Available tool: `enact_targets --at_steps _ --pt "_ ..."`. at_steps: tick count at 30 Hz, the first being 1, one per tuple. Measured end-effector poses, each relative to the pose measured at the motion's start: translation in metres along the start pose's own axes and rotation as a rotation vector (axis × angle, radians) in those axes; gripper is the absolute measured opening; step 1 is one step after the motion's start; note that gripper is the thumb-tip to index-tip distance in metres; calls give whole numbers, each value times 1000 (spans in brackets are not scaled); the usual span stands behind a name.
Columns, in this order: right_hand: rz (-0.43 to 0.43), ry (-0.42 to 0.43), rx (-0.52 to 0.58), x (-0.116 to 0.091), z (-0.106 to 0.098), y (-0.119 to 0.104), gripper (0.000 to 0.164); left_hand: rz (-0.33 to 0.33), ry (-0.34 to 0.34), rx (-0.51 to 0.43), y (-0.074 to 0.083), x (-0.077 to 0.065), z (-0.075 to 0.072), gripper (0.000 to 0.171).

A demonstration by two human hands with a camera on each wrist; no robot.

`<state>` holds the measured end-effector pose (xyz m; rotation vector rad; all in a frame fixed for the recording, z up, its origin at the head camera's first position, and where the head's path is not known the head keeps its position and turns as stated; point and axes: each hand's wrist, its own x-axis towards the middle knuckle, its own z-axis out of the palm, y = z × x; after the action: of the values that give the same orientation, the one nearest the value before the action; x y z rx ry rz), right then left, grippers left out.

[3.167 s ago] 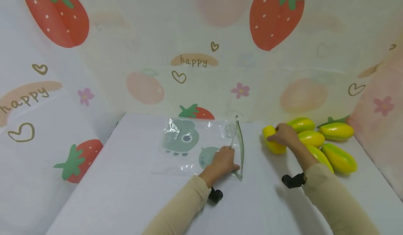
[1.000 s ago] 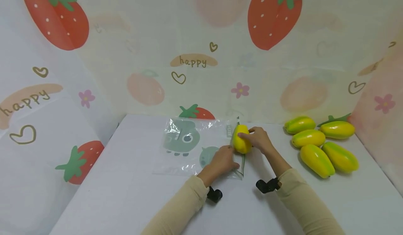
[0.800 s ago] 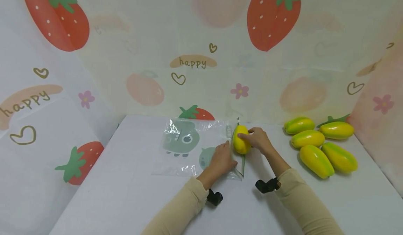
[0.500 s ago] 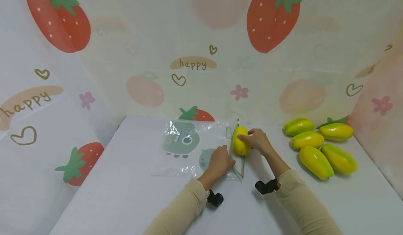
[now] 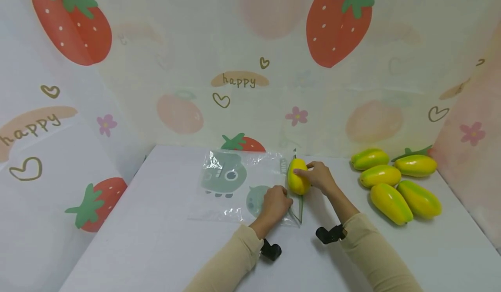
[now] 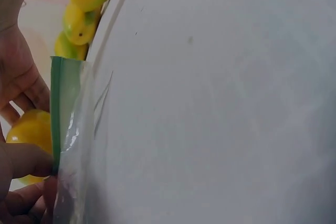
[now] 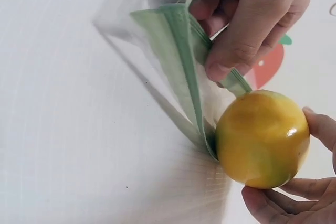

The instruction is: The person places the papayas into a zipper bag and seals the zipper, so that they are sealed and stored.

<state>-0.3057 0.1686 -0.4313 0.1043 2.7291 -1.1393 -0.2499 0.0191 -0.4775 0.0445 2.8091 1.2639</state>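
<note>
My left hand (image 5: 275, 205) pinches the upper edge of a clear zip bag (image 5: 219, 207) printed with grey-green cartoon animals. In the right wrist view its thumb and fingers grip the green zip strip (image 7: 181, 51), and the bag's mouth gapes. My right hand (image 5: 322, 176) holds a yellow-green papaya (image 5: 299, 183) at that mouth. Seen from the right wrist, the papaya (image 7: 262, 140) has its near end toward me, with right fingertips (image 7: 320, 127) around its side. How far its other end reaches into the bag is hidden.
Several more papayas (image 5: 391, 203) lie grouped at the right of the white table (image 5: 156, 248). A patterned curtain with strawberries (image 5: 338, 26) closes off the back and both sides. The bag lies flat to the left of its mouth.
My right hand has carried one papaya leftward from beside the group to the bag's mouth. My left hand has shifted its grip slightly on the bag edge. The other papayas stay put.
</note>
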Motion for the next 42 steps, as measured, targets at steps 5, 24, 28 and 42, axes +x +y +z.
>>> enact_targets --at_steps 5,24,28,42 --pt "-3 5 4 -1 1 1 69 32 60 -41 0 -1 2 17" --pt "-43 -2 55 -6 7 11 73 185 230 -181 5 -5 5 12" --pt "-47 -72 140 -7 6 18 72 193 231 -187 3 -4 4 13" --pt "-48 -211 386 0 0 25 64 341 222 -239 4 -1 -2 13"
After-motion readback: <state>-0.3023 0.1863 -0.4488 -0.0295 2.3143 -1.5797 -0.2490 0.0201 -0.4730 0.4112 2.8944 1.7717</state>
